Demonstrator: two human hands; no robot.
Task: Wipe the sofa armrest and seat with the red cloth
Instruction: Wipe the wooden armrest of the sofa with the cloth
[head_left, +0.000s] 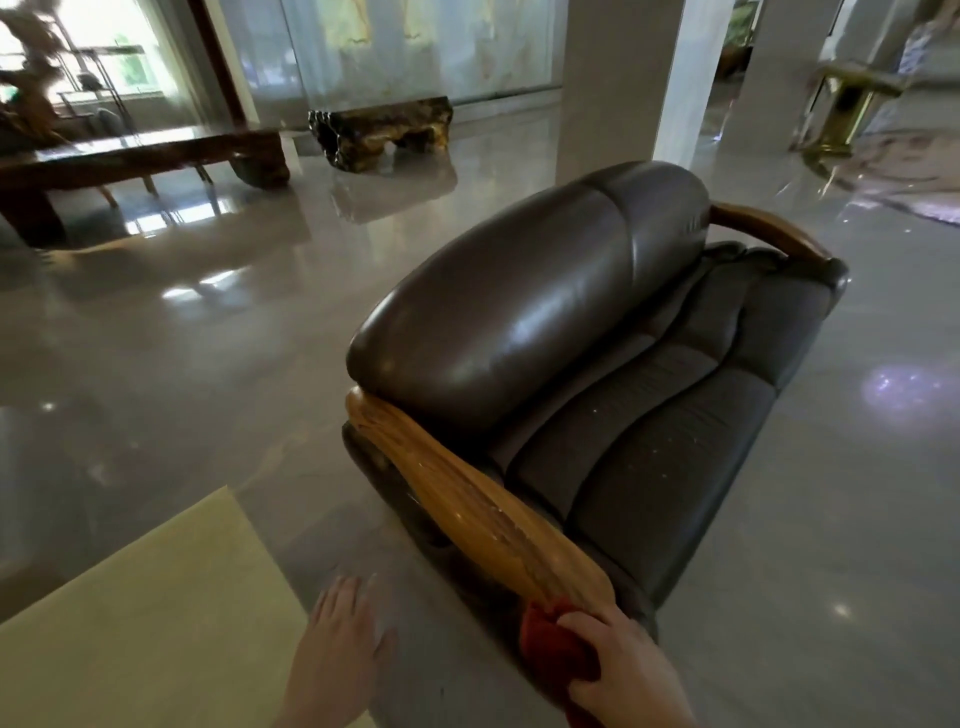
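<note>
A wide hall with a glossy grey floor (197, 332) stretches out, reflecting light from a window at the far left. A dark leather sofa (597, 374) stands in the middle, its rounded backrest (519, 306) catching the shine and its seat (654, 457) matte and creased. A long dark wooden bench (140, 161) sits at the far left, with a smaller carved wooden block (382, 130) beyond it near the wall. A pale yellow slab (150, 618), possibly a low top or a mat, fills the lower left corner; the view does not make clear which. The near wooden armrest (478, 509) of the sofa runs down toward the camera, orange-brown and grained, while a matching armrest (769, 228) curves at the far end. The right hand (618, 660) grips the red cloth (550, 644), fingers (579, 621) clenched around it and pressing it against the near end of the closer armrest. The left hand (343, 639) hangs open with fingers spread, above the floor beside the yellow slab, touching nothing and well apart from the sofa.
</note>
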